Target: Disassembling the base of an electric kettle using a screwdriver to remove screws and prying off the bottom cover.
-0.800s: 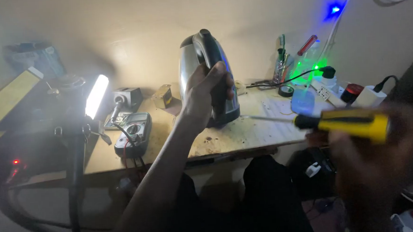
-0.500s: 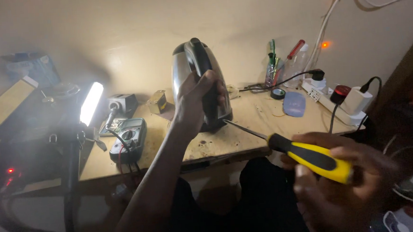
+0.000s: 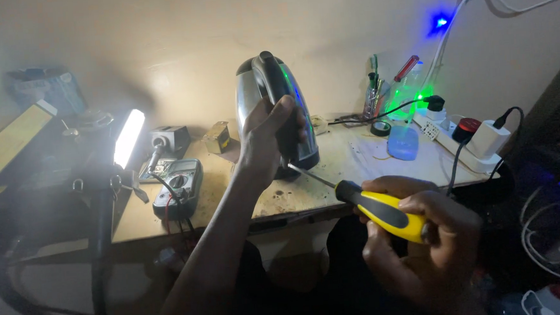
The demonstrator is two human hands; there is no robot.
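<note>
- Kettle upright at bench centre, 12 o'clock of view.
- Left hand clenched on its black handle.
- Right hand, 5 o'clock, fist around yellow screwdriver; tip at kettle base.
- Multimeter at 9 o'clock of kettle, power strip at 3.
</note>
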